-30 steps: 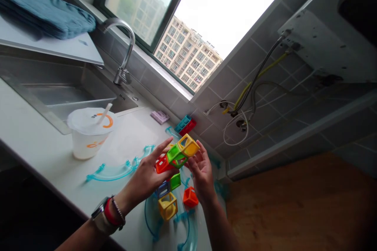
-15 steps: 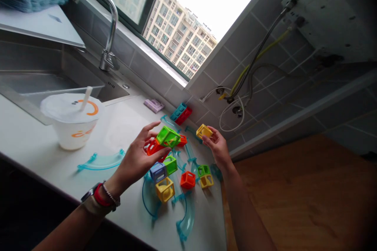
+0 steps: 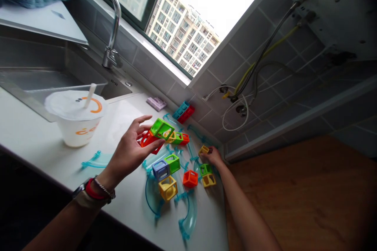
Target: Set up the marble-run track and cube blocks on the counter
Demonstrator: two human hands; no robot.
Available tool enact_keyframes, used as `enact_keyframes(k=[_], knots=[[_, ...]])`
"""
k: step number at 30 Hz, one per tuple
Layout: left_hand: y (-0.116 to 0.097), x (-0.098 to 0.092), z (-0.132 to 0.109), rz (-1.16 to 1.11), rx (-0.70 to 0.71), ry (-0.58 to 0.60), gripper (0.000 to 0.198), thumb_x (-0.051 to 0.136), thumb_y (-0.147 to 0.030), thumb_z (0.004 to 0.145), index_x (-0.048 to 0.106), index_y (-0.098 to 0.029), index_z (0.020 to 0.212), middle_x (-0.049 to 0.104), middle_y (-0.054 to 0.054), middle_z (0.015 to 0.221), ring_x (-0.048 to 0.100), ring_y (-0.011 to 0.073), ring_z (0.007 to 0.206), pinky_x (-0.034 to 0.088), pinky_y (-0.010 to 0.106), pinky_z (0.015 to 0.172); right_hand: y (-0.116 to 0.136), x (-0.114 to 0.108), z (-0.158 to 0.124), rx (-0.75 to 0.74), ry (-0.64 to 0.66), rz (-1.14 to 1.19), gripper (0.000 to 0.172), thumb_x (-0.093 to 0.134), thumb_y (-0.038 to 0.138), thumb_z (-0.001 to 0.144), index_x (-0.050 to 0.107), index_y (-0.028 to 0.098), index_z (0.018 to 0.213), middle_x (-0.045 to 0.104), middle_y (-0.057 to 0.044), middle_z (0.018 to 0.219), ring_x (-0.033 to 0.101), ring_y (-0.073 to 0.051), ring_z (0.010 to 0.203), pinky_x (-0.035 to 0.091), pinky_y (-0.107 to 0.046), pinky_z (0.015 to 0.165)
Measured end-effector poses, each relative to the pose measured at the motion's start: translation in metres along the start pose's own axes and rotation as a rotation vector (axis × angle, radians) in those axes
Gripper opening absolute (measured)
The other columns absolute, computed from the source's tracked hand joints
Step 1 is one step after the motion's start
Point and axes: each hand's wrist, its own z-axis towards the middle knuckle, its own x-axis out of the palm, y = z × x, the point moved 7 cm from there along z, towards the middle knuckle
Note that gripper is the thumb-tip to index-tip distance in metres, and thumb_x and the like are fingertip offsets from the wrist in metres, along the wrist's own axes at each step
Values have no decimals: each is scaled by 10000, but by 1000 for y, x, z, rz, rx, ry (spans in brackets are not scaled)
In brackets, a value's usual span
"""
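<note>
My left hand (image 3: 128,151) holds a green cube frame (image 3: 161,128) joined to red cube frames (image 3: 148,139), raised over the counter. Farther right, my right hand (image 3: 212,156) has its fingers on a yellow cube (image 3: 204,150), low beside a green cube (image 3: 205,169) and another yellow cube (image 3: 209,180). Between my hands lie a red cube (image 3: 190,179), a blue cube (image 3: 160,170), a green cube (image 3: 172,163) and a yellow cube (image 3: 167,188) with a ball inside. Behind the held piece a yellow, green and red row (image 3: 177,138) shows.
Clear blue curved tracks (image 3: 188,217) lie around the cubes. A lidded cup with a straw (image 3: 75,119) stands at the left, near the sink (image 3: 32,60) and faucet (image 3: 113,27). Teal and red blocks (image 3: 183,112) and a purple packet (image 3: 156,103) are by the wall.
My right hand has lowered the yellow cube towards the counter. My left hand has moved slightly left with its green and red piece, uncovering more of the row behind.
</note>
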Motion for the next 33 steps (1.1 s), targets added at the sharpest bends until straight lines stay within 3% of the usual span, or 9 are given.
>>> enact_keyframes(k=[4, 6, 10, 12, 16, 18, 20, 25, 33], knots=[[-1, 3, 1, 16, 14, 11, 838, 885, -454, 758, 480, -259, 1466, 696, 82, 1200, 726, 333, 1131, 622, 513, 947, 3, -4, -6, -25, -16, 11, 299, 683, 354, 1007, 659, 159, 1233, 689, -84, 1218, 704, -221, 1019, 613, -426, 882], [0, 5, 1, 26, 14, 19, 863, 886, -466, 755, 463, -259, 1478, 696, 87, 1206, 732, 327, 1114, 615, 517, 959, 14, -9, -11, -62, -34, 35, 322, 779, 347, 929, 680, 150, 1165, 711, -74, 1147, 711, -227, 1003, 606, -439, 895], [3, 6, 1, 58, 14, 23, 906, 876, -490, 757, 425, -250, 1505, 700, 108, 1221, 734, 335, 1106, 603, 543, 965, 59, -22, -27, -223, -84, 114, 688, 990, 366, 561, 692, 185, 1155, 725, -82, 1171, 654, -311, 1199, 507, -528, 1071], [5, 7, 1, 97, 21, 29, 900, 872, -490, 761, 431, -251, 1508, 704, 113, 1236, 732, 336, 1116, 593, 541, 982, 91, -22, -43, -324, -66, 155, 656, 936, 440, 627, 697, 202, 1189, 711, -104, 1254, 613, -312, 1275, 459, -526, 1128], [3, 20, -4, 172, 70, 152, 868, 846, -463, 797, 424, -292, 1536, 710, 103, 1275, 758, 305, 1041, 617, 486, 937, 158, 7, -97, -482, 189, 199, 499, 825, 490, 803, 735, 233, 1221, 746, -95, 1235, 699, -267, 1141, 562, -432, 1002], [-1, 30, -9, 209, 128, 248, 828, 823, -435, 830, 419, -307, 1542, 715, 96, 1291, 766, 287, 1013, 625, 452, 916, 187, 29, -134, -592, 432, 240, 594, 825, 438, 834, 654, 282, 1380, 704, -88, 1346, 691, -262, 1172, 590, -406, 948], [-5, 40, -15, 238, 196, 337, 791, 793, -393, 868, 406, -316, 1553, 705, 98, 1328, 758, 281, 1054, 619, 430, 932, 205, 40, -164, -695, 517, 230, 632, 845, 377, 832, 621, 307, 1419, 686, -68, 1376, 674, -251, 1192, 580, -389, 958], [-7, 50, -23, 250, 277, 403, 766, 782, -384, 892, 404, -328, 1557, 700, 85, 1332, 722, 282, 1161, 593, 418, 1002, 198, 40, -184, -718, 434, 281, 475, 871, 331, 806, 707, 270, 1248, 745, -41, 1189, 713, -230, 1049, 581, -359, 908], [-3, 60, -25, 230, 248, 436, 713, 788, -441, 883, 476, -320, 1513, 701, 81, 1362, 720, 288, 1179, 585, 426, 1021, 174, 30, -178, -647, 398, 339, 481, 894, 316, 781, 708, 261, 1221, 747, -47, 1158, 724, -232, 1014, 582, -353, 869]])
